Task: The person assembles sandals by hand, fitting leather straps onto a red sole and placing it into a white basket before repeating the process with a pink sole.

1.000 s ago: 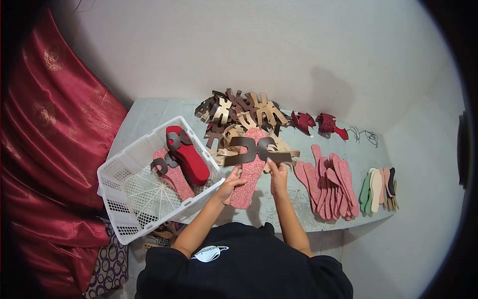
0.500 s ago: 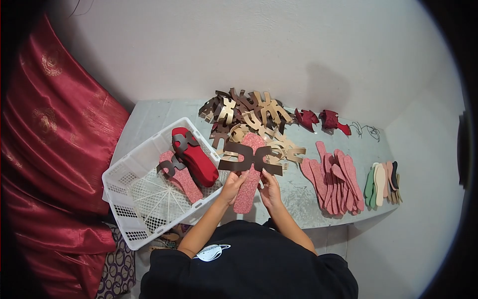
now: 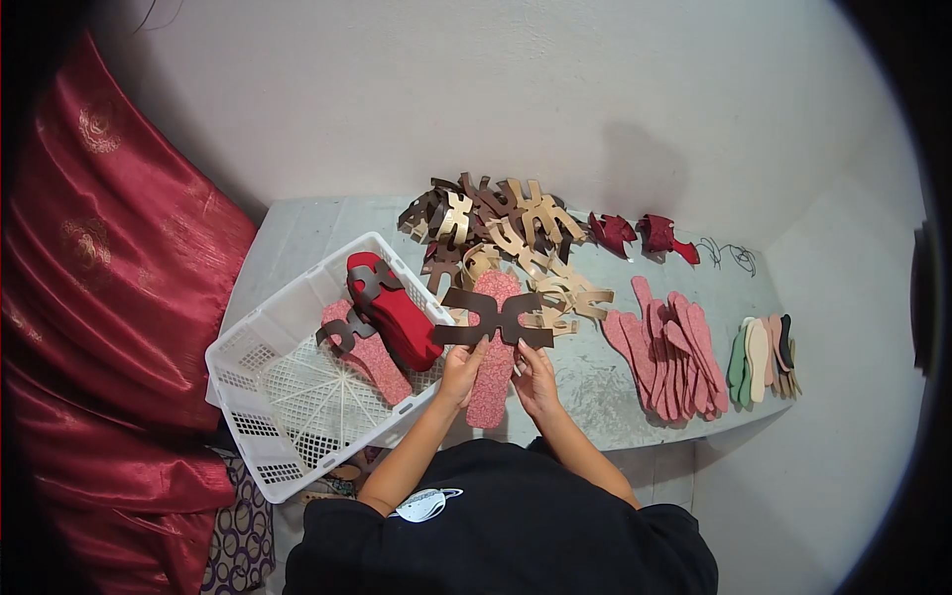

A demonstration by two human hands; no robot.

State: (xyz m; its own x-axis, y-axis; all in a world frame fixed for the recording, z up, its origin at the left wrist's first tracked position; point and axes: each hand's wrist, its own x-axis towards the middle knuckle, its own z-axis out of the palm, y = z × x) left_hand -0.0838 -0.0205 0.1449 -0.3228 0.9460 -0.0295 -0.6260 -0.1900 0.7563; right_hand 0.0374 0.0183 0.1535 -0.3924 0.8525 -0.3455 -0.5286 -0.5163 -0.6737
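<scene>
A speckled pink insole (image 3: 488, 389) is held upright in front of my chest, with a dark brown H-shaped strap piece (image 3: 499, 319) lying across its upper part. My left hand (image 3: 463, 371) grips the left edges of both, its thumb on the strap. On the right side, my right hand (image 3: 535, 380) pinches the strap's lower edge beside the insole. Just behind them lies a heap of brown, gold and beige strap pieces (image 3: 516, 226).
A white plastic basket (image 3: 248, 436) at the left holds a red sole (image 3: 397, 322) and a pink insole (image 3: 375, 365), both with brown straps. Pink insoles (image 3: 674, 357), coloured insoles (image 3: 756, 359), dark red pieces (image 3: 611, 233) and thin cords (image 3: 734, 258) lie rightward.
The strap piece has shifted slightly left and down against the insole. Both hands keep hold, nearly in the same place.
</scene>
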